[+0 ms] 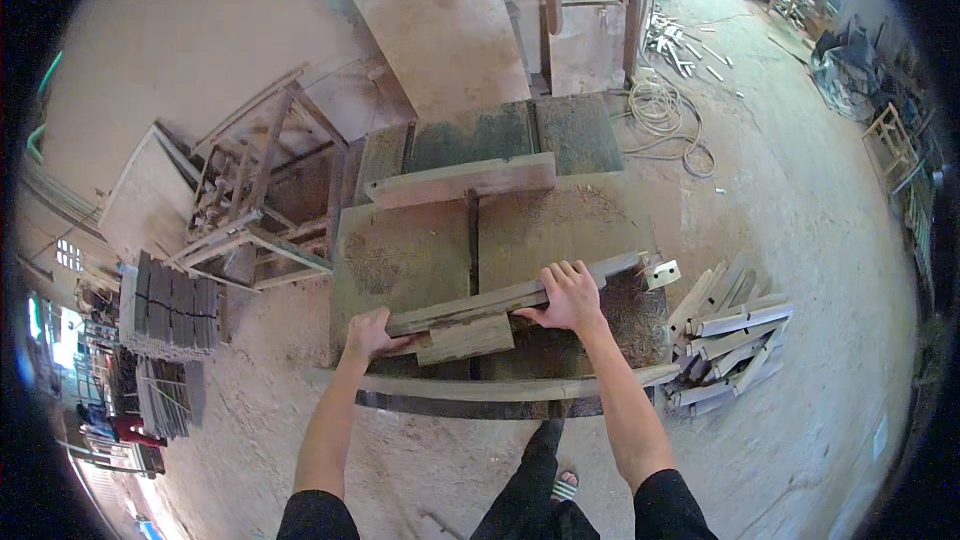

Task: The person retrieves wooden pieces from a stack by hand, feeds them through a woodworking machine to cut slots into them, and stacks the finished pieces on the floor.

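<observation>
A long wooden strip (470,310) lies slantwise across the near part of a sawdust-covered machine table (400,258), its right end farther away. My left hand (370,333) is closed round the strip's left end. Farther along, my right hand (570,298) grips it from above, fingers over the top and thumb on the near side. Against the strip's near side, between my hands, sits a short wooden block (466,339). A dark slot (474,245) runs through the middle of the table, and a thick wooden bar (465,180) stands across it at the far side.
A pale wooden rail (520,389) bounds the table's near edge. Cut wood pieces (735,335) are heaped on the floor at right. Left are a wooden frame (270,200) and a strapped stack of slats (175,305). A coiled hose (660,110) lies beyond, and large boards (440,20) lean behind.
</observation>
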Available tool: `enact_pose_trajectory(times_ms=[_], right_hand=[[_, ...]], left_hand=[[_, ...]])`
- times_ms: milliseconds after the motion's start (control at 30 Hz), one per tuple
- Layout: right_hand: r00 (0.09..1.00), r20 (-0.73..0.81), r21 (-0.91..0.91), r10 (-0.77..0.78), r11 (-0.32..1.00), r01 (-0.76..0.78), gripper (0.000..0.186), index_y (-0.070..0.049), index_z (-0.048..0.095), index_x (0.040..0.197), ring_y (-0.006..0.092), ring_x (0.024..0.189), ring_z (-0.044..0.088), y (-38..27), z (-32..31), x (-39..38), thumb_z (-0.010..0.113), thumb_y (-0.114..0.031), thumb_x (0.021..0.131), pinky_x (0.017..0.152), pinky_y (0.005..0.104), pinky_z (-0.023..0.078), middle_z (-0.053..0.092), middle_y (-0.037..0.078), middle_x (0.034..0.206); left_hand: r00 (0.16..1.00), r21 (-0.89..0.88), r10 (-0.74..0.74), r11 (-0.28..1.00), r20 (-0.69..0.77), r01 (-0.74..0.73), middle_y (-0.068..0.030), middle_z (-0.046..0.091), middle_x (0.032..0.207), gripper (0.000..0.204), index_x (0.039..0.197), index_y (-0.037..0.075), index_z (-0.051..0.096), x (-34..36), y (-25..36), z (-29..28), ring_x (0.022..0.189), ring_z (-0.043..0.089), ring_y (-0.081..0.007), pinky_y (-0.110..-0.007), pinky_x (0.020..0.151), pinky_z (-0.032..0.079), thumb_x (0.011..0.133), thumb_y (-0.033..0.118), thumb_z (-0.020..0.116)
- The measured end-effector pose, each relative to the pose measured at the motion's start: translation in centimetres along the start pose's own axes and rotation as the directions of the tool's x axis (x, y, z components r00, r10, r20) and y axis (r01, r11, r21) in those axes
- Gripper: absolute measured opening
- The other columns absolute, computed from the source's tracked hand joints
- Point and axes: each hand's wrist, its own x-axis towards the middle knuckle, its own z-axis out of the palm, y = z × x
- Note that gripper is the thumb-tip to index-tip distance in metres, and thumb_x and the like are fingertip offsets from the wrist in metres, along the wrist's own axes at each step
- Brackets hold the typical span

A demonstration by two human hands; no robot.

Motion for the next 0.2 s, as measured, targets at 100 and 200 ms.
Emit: enact_pose_trajectory(times_ms=[100,200], right_hand=[[1.000,-0.019,0.008,-0.017,1.000,0.017,0.074,-0.004,0.064,0.086,0.0289,0.089,0.063,0.5,0.2,1.8,0.070,-0.075,0.069,0.085,0.0418,0.046,0.064,0.012,0.086],[1.000,0.019,0.030,-0.009,1.000,0.008,0.072,-0.003,0.065,0.089,0.0286,0.094,0.063,1.5,0.2,3.0,0.069,-0.073,0.073,0.087,0.0420,0.045,0.065,0.012,0.091]], left_hand=[[0.997,-0.004,-0.027,1.000,0.066,0.027,-0.0191,0.072,0.098,0.085,0.097,0.001,0.064,1.4,-1.2,-0.7,0.092,0.071,-0.0359,-0.046,0.083,0.056,0.066,0.080,0.070],[0.998,0.037,-0.009,0.999,0.060,0.007,-0.0195,0.072,0.101,0.085,0.101,0.001,0.064,3.0,-1.0,-1.6,0.094,0.071,-0.0358,-0.046,0.085,0.056,0.067,0.079,0.070]])
